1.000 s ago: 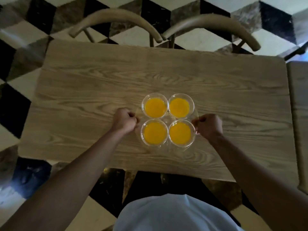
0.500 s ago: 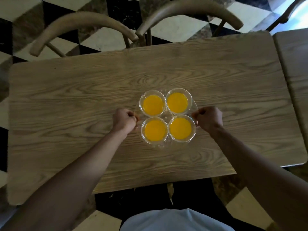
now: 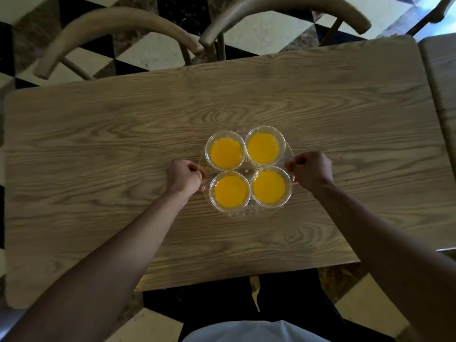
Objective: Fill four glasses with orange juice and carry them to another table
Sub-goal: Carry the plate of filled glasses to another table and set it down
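Note:
Several clear glasses of orange juice stand in a square on a round clear glass tray (image 3: 249,213): far left glass (image 3: 226,150), far right glass (image 3: 263,148), near left glass (image 3: 230,191), near right glass (image 3: 269,187). My left hand (image 3: 184,176) grips the tray's left handle with curled fingers. My right hand (image 3: 310,170) grips the right handle the same way. The tray is over the middle of a wooden table (image 3: 123,169); I cannot tell whether it touches the top.
Two curved wooden chair backs, one at the far left (image 3: 118,23) and one at the far right (image 3: 283,6), stand at the table's far edge. A second wooden table (image 3: 441,77) adjoins on the right. The floor is checkered tile.
The table has shifted left and nearer in view as my head moved over it. Both hands keep their grip on the tray handles, and the glasses stay level.

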Demonstrator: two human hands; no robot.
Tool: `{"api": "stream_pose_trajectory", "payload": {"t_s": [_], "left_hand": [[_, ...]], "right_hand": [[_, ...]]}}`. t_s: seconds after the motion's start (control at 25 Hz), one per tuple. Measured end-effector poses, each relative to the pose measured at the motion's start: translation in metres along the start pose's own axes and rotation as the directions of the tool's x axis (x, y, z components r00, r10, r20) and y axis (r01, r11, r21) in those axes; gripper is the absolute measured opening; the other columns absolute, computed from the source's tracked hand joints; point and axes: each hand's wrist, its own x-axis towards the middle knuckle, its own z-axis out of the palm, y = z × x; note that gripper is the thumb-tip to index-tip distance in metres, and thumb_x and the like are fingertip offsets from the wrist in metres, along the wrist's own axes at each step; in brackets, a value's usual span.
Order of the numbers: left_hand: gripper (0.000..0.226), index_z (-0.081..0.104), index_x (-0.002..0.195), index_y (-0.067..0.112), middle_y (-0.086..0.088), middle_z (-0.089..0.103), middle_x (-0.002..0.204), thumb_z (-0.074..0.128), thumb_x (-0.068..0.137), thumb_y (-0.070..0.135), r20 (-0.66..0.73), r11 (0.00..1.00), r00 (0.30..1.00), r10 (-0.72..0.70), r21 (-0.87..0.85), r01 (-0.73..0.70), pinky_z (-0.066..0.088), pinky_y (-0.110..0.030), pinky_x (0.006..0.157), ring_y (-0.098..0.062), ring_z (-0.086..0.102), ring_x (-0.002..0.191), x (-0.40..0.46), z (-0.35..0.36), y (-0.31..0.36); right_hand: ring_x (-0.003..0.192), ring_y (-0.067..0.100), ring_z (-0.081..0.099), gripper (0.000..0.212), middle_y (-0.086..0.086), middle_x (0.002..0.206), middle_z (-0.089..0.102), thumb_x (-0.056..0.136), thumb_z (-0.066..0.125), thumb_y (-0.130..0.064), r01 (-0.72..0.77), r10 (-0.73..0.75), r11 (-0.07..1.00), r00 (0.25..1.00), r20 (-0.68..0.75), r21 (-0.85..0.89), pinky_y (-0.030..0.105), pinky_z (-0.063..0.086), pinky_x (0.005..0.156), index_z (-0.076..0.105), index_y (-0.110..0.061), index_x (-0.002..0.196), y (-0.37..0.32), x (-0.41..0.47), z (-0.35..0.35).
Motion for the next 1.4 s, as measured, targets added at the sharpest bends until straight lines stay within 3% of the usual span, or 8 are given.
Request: {"api": "stream_pose_trajectory", "payload": {"t_s": [0.08, 0.2, 0.4, 0.6, 0.84, 1.0, 1.24, 1.4], "left_hand": [[0.039, 0.072, 0.072, 0.009, -0.012, 0.077, 0.080, 0.055, 0.095, -0.016, 0.004, 1.000, 1.000, -0.008, -0.013, 0.008, 0.063, -0.032, 0.051, -0.013, 0.072, 0.048, 0.001, 0.003, -0.001], [0.036, 0.072, 0.074, 0.005, -0.012, 0.076, 0.078, 0.054, 0.097, -0.016, 0.012, 1.000, 1.000, -0.017, -0.019, 0.017, 0.057, -0.024, 0.044, -0.010, 0.072, 0.046, 0.000, 0.005, 0.000], [0.036, 0.073, 0.076, 0.008, -0.012, 0.077, 0.086, 0.054, 0.098, -0.014, 0.003, 1.000, 1.000, -0.027, 0.003, 0.027, 0.059, -0.026, 0.048, -0.015, 0.074, 0.056, 0.000, 0.005, 0.004], [0.040, 0.072, 0.072, 0.007, -0.012, 0.075, 0.079, 0.051, 0.097, -0.017, -0.002, 1.000, 1.000, -0.010, -0.015, 0.010, 0.051, -0.019, 0.038, -0.006, 0.069, 0.043, -0.001, 0.004, 0.009], [0.039, 0.073, 0.072, 0.008, -0.010, 0.076, 0.075, 0.053, 0.097, -0.014, -0.001, 1.000, 1.000, 0.003, 0.006, -0.003, 0.053, -0.020, 0.041, -0.008, 0.068, 0.045, 0.002, 0.002, 0.012], [0.040, 0.074, 0.071, 0.010, -0.013, 0.077, 0.075, 0.054, 0.094, -0.015, -0.002, 0.999, 1.000, 0.024, 0.037, -0.024, 0.055, -0.022, 0.042, -0.013, 0.070, 0.047, 0.002, 0.001, 0.013], [0.038, 0.074, 0.071, 0.014, -0.005, 0.075, 0.073, 0.059, 0.094, -0.013, 0.000, 0.999, 1.000, 0.027, -0.023, -0.027, 0.061, -0.026, 0.051, -0.010, 0.067, 0.052, -0.004, 0.003, 0.013], [0.030, 0.074, 0.079, 0.013, -0.008, 0.075, 0.082, 0.064, 0.097, -0.009, 0.004, 0.996, 1.000, 0.020, -0.084, -0.020, 0.058, -0.018, 0.047, -0.009, 0.069, 0.056, -0.007, 0.002, 0.011]], "right_hand": [[0.053, 0.012, 0.072, 0.014, -0.004, 0.067, 0.072, 0.082, 0.079, -0.008, -0.012, 0.012, 1.000, 1.000, 0.008, 0.007, 0.027, 0.062, 0.056, 0.078, -0.019, 0.074, 0.001, 0.003, 0.001], [0.044, 0.002, 0.066, 0.016, -0.006, 0.068, 0.071, 0.083, 0.079, -0.007, -0.016, 0.015, 0.999, 0.999, 0.029, 0.030, 0.017, 0.052, 0.041, 0.076, -0.019, 0.074, 0.005, 0.005, 0.003], [0.045, 0.003, 0.067, 0.018, -0.004, 0.068, 0.073, 0.086, 0.075, -0.004, -0.032, 0.030, 0.999, 0.998, 0.055, 0.035, 0.014, 0.048, 0.040, 0.077, -0.015, 0.073, 0.006, 0.007, 0.005], [0.050, 0.007, 0.070, 0.022, -0.005, 0.069, 0.073, 0.089, 0.072, -0.005, -0.028, 0.025, 0.999, 0.998, 0.065, 0.046, 0.016, 0.051, 0.042, 0.075, -0.016, 0.070, 0.004, 0.005, 0.006], [0.055, 0.016, 0.074, 0.030, -0.003, 0.065, 0.073, 0.087, 0.073, -0.005, -0.033, 0.032, 0.999, 0.999, 0.040, 0.032, 0.031, 0.063, 0.054, 0.071, -0.023, 0.063, 0.003, 0.008, 0.006], [0.048, 0.006, 0.069, 0.029, -0.004, 0.066, 0.072, 0.084, 0.077, -0.008, -0.037, 0.036, 0.999, 0.999, 0.025, 0.038, 0.022, 0.056, 0.043, 0.072, -0.027, 0.064, 0.001, 0.012, 0.007], [0.050, 0.011, 0.072, 0.024, -0.005, 0.056, 0.072, 0.086, 0.077, -0.014, -0.053, 0.050, 0.997, 0.998, 0.043, 0.065, 0.028, 0.062, 0.052, 0.073, -0.021, 0.064, 0.001, 0.012, 0.007], [0.050, 0.010, 0.072, 0.022, -0.003, 0.059, 0.073, 0.088, 0.075, -0.018, -0.050, 0.048, 0.998, 0.998, 0.050, 0.034, 0.025, 0.061, 0.051, 0.075, -0.012, 0.067, 0.002, 0.011, 0.006]]}}
